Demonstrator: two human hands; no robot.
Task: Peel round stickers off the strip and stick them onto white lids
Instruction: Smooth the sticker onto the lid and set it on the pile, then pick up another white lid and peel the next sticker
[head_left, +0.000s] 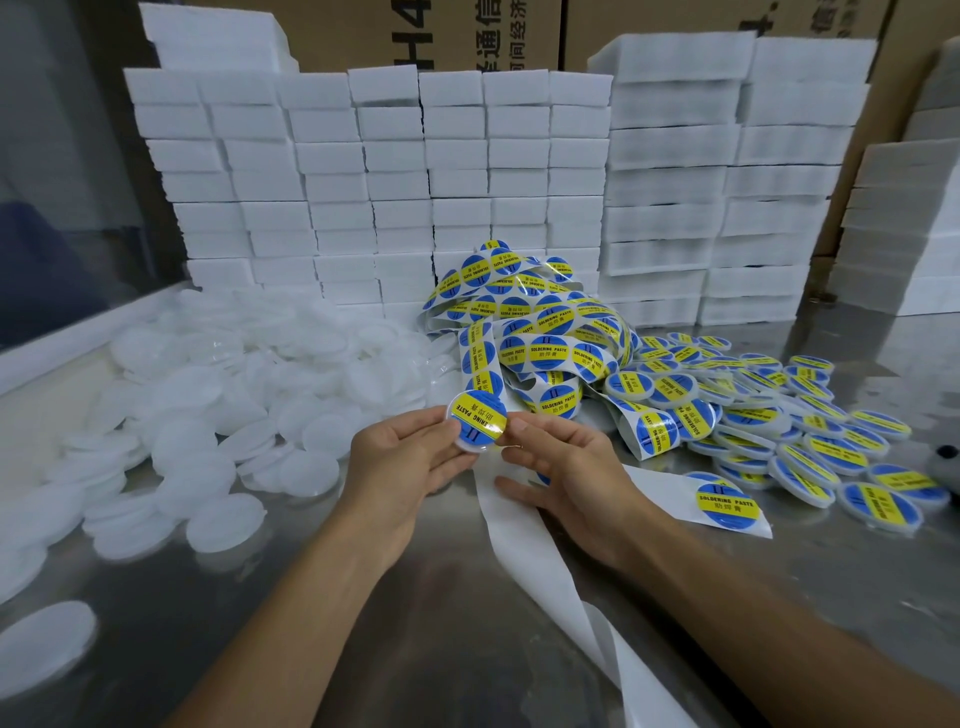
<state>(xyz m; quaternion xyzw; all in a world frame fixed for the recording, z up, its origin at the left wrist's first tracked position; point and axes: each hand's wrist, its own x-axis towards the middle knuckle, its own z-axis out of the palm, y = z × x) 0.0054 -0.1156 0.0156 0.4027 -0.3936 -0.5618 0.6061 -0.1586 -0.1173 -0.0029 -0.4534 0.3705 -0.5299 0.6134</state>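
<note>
Centre frame: the left hand (410, 457) grips a white lid (475, 420) by its edge while the right hand (566, 462) pinches the round sticker (479, 415) onto it. It looks only partly pressed down, so it may wrinkle or sit off-centre. The strip (524, 512) trails beneath, ready to snag.

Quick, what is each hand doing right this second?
Left hand: holds a white lid with a sticker on it, by its edge.
Right hand: thumb presses the lid's right edge; its other fingers rest on the backing strip.
</note>
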